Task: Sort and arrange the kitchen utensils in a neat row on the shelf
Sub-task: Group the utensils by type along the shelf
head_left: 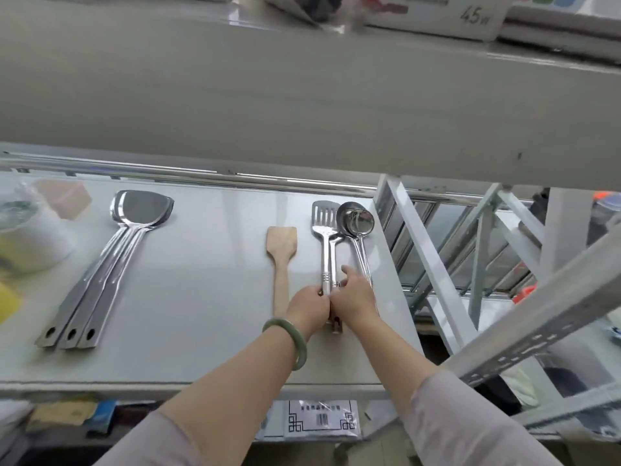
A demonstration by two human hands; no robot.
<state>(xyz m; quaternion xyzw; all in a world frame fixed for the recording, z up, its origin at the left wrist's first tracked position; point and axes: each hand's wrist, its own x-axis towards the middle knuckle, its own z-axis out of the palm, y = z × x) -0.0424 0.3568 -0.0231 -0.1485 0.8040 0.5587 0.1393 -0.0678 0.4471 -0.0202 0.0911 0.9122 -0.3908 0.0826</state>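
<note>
A: Where is the slotted turner (325, 219) right now?

B: Flat on the shelf (208, 284), head toward the back rail (188, 174). Both hands meet on its handle, near the lower end. The left hand (308, 306) is curled around the handle from one side, and the right hand (353, 299) pinches it from the other with the forefinger stretched up along the shaft.

A: How would it handle?

B: It looks like polished steel, so probably stiff, fairly light and a bit slick. The ribbed band on the handle seems the surest place to hold. There may be more than one turner stacked there; I can't tell.

A: And around it?

B: Just right of the turner lies a ladle (355, 219), its bowl touching or nearly touching the turner's head. Just left is a wooden spatula (281, 245). Well to the left sit three fanned steel spatulas (111, 260).
</note>
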